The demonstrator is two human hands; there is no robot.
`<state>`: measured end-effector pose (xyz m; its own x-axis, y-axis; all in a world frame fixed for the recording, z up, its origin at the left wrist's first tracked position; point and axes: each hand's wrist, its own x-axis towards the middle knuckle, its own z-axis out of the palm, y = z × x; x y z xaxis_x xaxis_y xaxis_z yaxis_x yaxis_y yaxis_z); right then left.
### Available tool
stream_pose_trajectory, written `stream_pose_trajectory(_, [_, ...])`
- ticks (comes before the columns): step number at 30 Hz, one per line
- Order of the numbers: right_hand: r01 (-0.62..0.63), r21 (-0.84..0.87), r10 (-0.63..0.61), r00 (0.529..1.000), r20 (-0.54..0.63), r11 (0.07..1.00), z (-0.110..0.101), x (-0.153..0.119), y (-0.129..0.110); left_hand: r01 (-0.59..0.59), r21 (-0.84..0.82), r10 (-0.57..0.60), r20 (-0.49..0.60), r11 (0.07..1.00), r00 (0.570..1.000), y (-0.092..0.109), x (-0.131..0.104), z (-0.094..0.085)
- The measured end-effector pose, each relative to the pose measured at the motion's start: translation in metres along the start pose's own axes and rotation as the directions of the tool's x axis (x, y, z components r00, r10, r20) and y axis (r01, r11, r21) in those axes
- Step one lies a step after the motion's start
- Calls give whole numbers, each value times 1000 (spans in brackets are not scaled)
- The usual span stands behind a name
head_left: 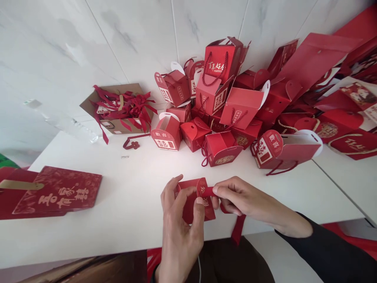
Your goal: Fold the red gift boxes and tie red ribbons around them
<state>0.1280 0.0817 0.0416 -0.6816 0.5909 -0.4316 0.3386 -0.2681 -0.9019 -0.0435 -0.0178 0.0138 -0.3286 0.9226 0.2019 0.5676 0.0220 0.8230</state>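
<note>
A small red gift box (188,214) rests near the front edge of the white table. Around its left side and top my left hand (182,220) is closed, with the thumb by the printed flap. From the slot in that flap runs a red ribbon (208,192). My right hand (232,194) pinches this ribbon between thumb and fingers at the box's right. The ribbon's tail (238,230) hangs below my right hand over the table edge. My left fingers and palm hide part of the box.
Several red gift boxes (218,102) are piled against the marble wall. A cardboard box (129,127) of red ribbons stands at the back left, with a ribbon flower (134,145) before it. Flat red bags (70,192) lie at left. A larger box (290,149) with a cord handle sits at right.
</note>
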Motion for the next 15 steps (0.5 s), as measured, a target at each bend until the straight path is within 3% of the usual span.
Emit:
stream_pose_trajectory(6, [32, 40, -33, 999, 8, 999, -1, 0, -4, 26, 12, -26, 16, 1000, 1000, 3, 1, 0])
stream_pose_trajectory(15, [55, -65, -57, 998, -32, 996, 2, 1, -3, 20, 27, -20, 19, 999, 1000, 2, 3, 0])
